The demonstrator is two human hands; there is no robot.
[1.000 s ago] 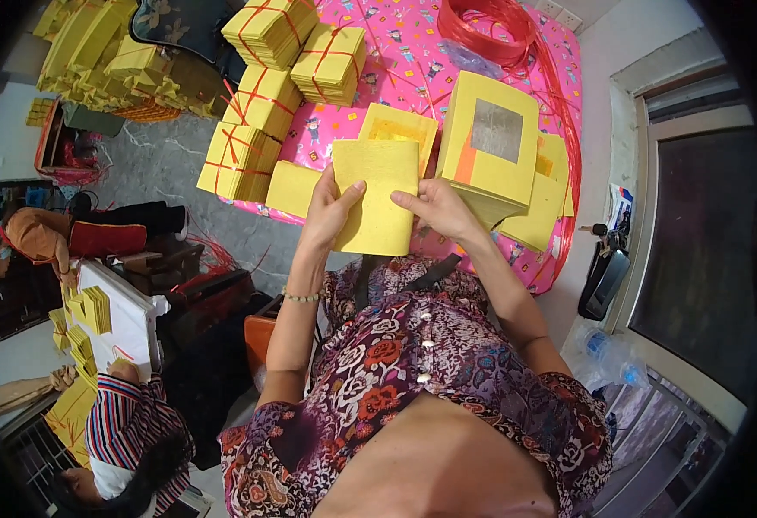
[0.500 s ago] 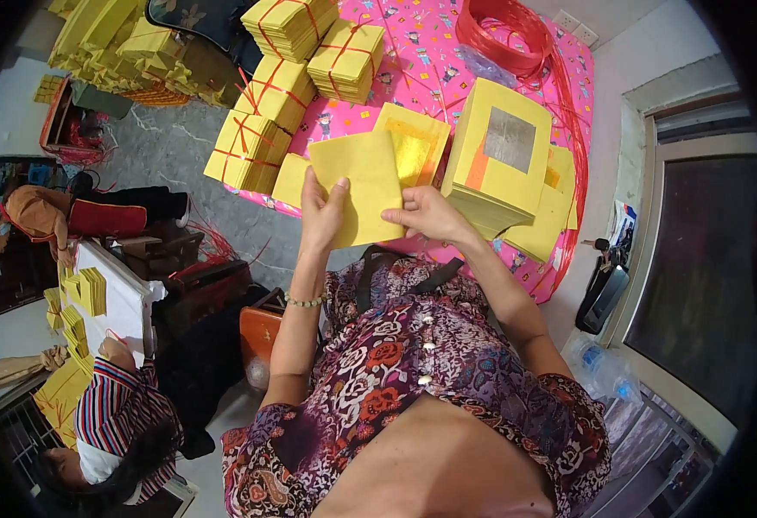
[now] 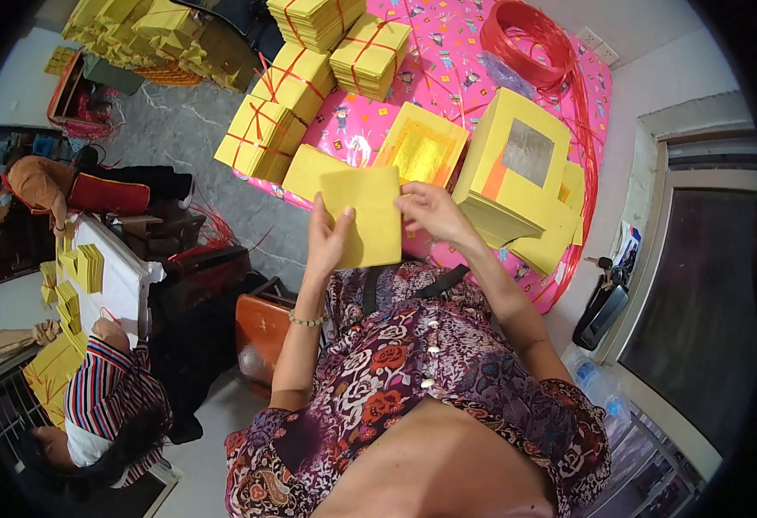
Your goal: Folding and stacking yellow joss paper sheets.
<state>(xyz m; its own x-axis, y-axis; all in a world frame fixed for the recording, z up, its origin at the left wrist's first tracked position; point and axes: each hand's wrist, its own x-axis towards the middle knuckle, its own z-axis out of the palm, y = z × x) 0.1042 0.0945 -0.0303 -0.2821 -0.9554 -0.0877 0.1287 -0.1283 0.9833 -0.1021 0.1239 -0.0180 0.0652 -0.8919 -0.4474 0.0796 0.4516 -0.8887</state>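
Now the bare left hand (image 3: pixel 328 243) grips a rectangular yellow paper piece (image 3: pixel 370 216), left of the tall yellow paper stack (image 3: pixel 516 195). The bare right hand (image 3: pixel 437 213) has shifted farther along the piece's right edge (pinching or not, I can't tell).

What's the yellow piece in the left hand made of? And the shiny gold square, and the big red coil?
Yellow piece: probably paper, matte, with a dull, plain surface.
Gold square: maybe metallic foil; it's glossy with bright glints.
Red coil: likely plastic, shiny, with light catching its strands.
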